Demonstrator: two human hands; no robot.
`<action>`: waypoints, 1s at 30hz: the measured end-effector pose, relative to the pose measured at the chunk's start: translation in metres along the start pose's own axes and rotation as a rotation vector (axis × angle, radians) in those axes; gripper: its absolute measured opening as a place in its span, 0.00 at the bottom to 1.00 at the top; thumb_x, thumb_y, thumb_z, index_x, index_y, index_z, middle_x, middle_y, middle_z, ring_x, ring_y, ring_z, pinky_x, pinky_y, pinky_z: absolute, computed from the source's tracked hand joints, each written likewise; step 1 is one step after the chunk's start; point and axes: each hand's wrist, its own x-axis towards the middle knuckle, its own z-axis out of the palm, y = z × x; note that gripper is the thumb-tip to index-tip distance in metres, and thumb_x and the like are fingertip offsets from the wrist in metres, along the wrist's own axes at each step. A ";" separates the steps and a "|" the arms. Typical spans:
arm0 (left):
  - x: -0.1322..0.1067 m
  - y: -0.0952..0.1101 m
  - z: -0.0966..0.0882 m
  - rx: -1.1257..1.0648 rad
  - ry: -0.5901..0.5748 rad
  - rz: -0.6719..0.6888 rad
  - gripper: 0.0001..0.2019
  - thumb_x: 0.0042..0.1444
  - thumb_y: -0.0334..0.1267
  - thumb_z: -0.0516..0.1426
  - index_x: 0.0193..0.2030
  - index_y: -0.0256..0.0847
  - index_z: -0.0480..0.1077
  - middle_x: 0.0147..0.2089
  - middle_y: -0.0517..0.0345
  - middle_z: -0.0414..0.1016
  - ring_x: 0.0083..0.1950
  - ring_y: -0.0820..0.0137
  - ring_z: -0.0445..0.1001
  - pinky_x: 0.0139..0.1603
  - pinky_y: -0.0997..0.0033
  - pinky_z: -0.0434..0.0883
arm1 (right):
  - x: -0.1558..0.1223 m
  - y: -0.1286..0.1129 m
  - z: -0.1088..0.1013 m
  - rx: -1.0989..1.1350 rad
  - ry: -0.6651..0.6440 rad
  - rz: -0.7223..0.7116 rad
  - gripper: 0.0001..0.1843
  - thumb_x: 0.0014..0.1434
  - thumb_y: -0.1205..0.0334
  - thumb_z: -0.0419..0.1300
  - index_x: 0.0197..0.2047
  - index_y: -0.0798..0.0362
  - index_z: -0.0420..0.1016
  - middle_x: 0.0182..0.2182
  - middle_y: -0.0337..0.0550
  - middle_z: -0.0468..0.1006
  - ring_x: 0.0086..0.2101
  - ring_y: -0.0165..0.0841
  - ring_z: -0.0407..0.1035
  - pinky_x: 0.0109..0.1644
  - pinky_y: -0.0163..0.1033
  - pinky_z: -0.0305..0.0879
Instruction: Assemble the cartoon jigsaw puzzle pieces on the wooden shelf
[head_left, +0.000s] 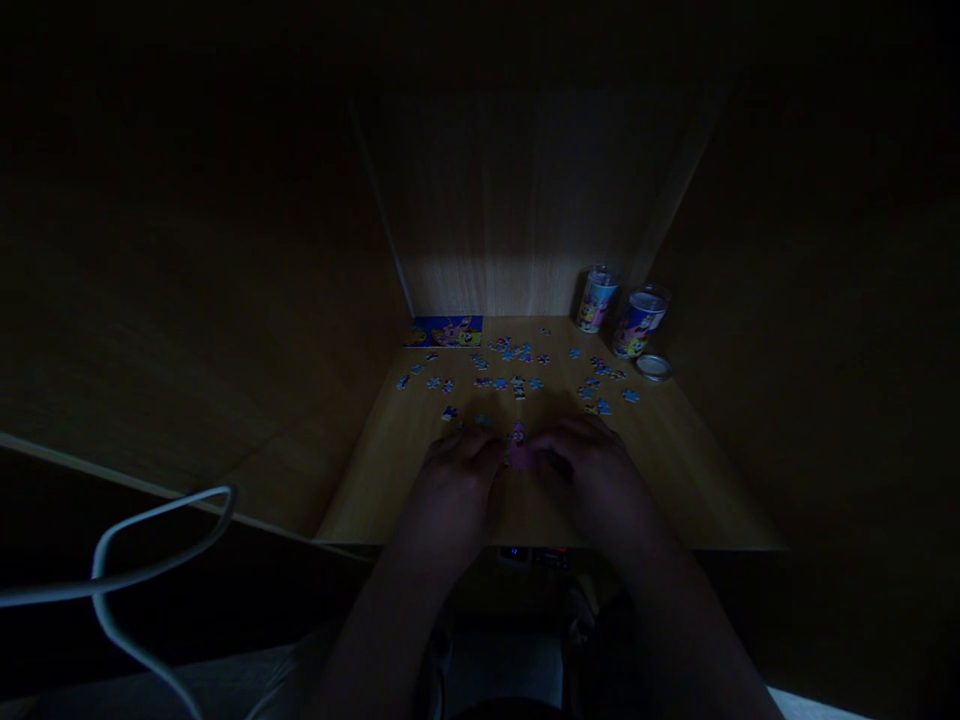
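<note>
Presently: both hands at the pink puzzle patch

The pink patch (520, 450) of puzzle lies flat on the counter (382, 490), between the two hands. Left hand (461, 480): fingers curled, tips at the near-left edge of the patch. Right hand (585, 465): thumb and forefinger drawn close together at its right edge. Cannot tell from this dim view whether either hand pinches a piece or merely touches the border.

Technique, as judged: steady the patch with the left fingertips, line up knob and notch by eye, then press straight down with the right. Sideways pushing would likely buckle or part the joints. Keeping the palms raised should avoid dragging neighbouring pieces; more light would help in matching the print.

Materials: loose pieces (501, 383) lie scattered beyond the hands, thin and flat with rounded knobs, mostly light blue; probably stiff card. A printed blue strip (448, 331) lies far beyond the left hand, straight-edged. Beyond the right hand stand two upright round cans, a pale one (597, 304) and a darker one (636, 328), with clear upper rims. Just beside the darker can, a round lid (654, 369) lies flat, pale-faced, apparently metal-edged. Counter: smooth, wood-coloured.
</note>
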 end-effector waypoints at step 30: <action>0.000 -0.003 0.002 -0.039 0.097 0.021 0.17 0.66 0.20 0.59 0.55 0.41 0.80 0.54 0.48 0.84 0.55 0.54 0.82 0.61 0.45 0.83 | -0.001 0.000 -0.001 0.137 0.126 0.098 0.14 0.75 0.70 0.57 0.55 0.48 0.81 0.53 0.47 0.85 0.52 0.41 0.79 0.59 0.47 0.74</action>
